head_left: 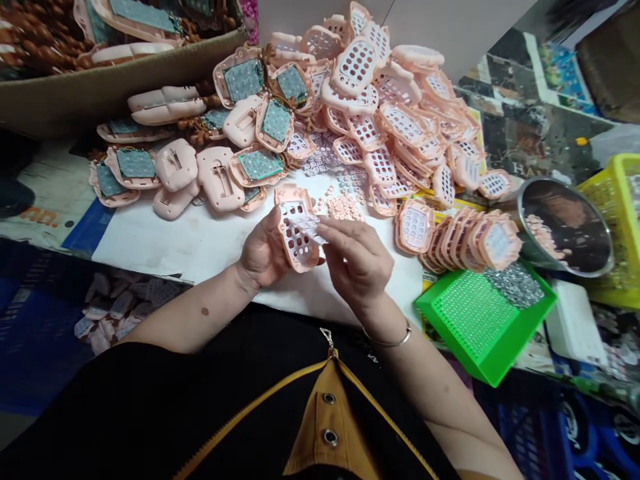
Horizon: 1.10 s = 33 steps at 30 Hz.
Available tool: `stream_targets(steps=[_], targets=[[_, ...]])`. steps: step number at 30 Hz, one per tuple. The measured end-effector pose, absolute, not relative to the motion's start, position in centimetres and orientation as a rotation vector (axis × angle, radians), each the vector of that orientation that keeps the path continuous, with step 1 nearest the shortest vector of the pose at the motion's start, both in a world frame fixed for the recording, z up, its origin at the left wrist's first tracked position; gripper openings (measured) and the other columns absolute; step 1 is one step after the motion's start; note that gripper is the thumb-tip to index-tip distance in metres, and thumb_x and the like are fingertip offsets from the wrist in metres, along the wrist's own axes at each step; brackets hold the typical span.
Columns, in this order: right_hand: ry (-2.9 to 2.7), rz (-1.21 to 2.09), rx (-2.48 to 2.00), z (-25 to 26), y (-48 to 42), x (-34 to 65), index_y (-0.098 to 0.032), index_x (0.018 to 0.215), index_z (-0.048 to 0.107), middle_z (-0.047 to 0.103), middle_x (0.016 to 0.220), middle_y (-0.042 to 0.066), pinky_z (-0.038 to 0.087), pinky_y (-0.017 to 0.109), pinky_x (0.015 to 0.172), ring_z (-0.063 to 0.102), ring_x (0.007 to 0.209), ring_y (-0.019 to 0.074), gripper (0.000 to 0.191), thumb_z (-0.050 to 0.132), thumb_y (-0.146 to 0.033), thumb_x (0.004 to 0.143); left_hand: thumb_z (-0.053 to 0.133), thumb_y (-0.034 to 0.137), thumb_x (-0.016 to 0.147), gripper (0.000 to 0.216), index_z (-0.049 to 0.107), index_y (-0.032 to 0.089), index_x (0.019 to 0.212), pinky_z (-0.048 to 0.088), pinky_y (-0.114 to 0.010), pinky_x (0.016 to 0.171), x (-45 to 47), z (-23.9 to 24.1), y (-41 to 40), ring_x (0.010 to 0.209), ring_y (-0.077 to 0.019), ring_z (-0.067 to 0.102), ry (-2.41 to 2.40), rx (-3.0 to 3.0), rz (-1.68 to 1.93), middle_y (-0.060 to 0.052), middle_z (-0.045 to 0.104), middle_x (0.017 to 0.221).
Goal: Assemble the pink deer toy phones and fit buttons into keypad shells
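Observation:
My left hand is closed around the edge of a pink toy phone shell, tilted up with its grid of button holes showing. Over that shell, my right hand pinches a whitish, translucent keypad piece, slightly blurred. The piece overlaps the upper part of the shell; whether it touches I cannot tell. Just beyond my hands lie small loose pink buttons and pale lilac buttons on the white work surface.
A heap of pink shells stands at the back. Shells with green circuit boards lie left, below a cardboard box. On the right are a row of stacked shells, a green tray with screws, a metal bowl and a yellow basket.

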State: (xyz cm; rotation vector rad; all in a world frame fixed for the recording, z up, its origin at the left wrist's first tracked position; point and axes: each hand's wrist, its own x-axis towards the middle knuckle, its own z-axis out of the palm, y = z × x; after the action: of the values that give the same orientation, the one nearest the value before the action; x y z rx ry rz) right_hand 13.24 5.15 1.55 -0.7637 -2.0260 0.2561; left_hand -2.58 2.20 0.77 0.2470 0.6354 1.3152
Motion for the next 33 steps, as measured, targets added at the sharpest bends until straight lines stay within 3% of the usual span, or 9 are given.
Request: stream_targets(steps=[7,15,19,23,28,33], targets=[[-2.063,0.092,-0.648,0.5,5.0,13.2,-0.033,0.113,0.075,0.082,0.11,0.004,0.06,0.041,0.091,0.076,0.103,0.0206,0.03,0.057,-0.016,0.096,0.073,0.059,0.079,0.053,0.068,0.02,0.113,0.058,-0.043,0.096,-2.4,0.9,2.2,0.123,-0.0328,0.066,0.659,0.28,1.327,-0.008,0.077,0.11],[-2.215,0.047,-0.724,1.2,5.0,13.4,-0.029,0.11,0.075,0.081,0.113,0.004,0.057,0.042,0.096,0.074,0.107,0.0208,0.025,0.055,-0.019,0.098,0.078,0.059,0.074,0.056,0.069,0.021,0.114,0.058,-0.041,0.09,-2.6,0.0,1.9,0.116,-0.0316,0.069,0.675,0.33,1.295,-0.007,0.077,0.108],[-2.42,0.069,-0.646,1.9,5.3,14.1,-0.021,0.123,0.07,0.076,0.126,0.01,0.054,0.043,0.101,0.069,0.119,0.0248,0.033,0.053,-0.04,0.101,0.077,0.062,0.072,0.059,0.068,0.021,0.113,0.06,-0.04,0.08,-2.7,0.4,2.1,0.111,-0.0325,0.07,0.68,0.337,1.256,-0.008,0.076,0.105],[-2.548,-0.018,-0.614,2.2,4.7,14.5,-0.018,0.137,0.061,0.068,0.14,0.014,0.046,0.045,0.111,0.062,0.132,0.0267,0.057,0.046,-0.059,0.099,0.073,0.063,0.076,0.057,0.066,0.022,0.115,0.058,-0.047,0.093,-2.6,0.8,2.2,0.126,-0.0356,0.064,0.691,0.329,1.302,-0.009,0.075,0.111],[-2.544,-0.082,-0.555,1.9,3.2,14.3,-0.009,0.141,0.055,0.064,0.144,0.018,0.034,0.047,0.121,0.055,0.14,0.0283,0.072,0.035,-0.065,0.1,0.07,0.072,0.074,0.065,0.066,0.021,0.116,0.057,-0.049,0.099,-2.4,1.0,2.0,0.128,-0.037,0.063,0.697,0.311,1.245,-0.011,0.075,0.111],[-2.432,0.07,-0.653,1.2,6.7,14.7,-0.016,0.134,0.061,0.072,0.132,0.014,0.046,0.046,0.11,0.062,0.131,0.026,0.058,0.032,-0.055,0.104,0.071,0.069,0.076,0.06,0.067,0.023,0.115,0.062,-0.045,0.088,-2.3,1.1,2.3,0.119,-0.0348,0.068,0.716,0.317,1.333,-0.009,0.076,0.111]])
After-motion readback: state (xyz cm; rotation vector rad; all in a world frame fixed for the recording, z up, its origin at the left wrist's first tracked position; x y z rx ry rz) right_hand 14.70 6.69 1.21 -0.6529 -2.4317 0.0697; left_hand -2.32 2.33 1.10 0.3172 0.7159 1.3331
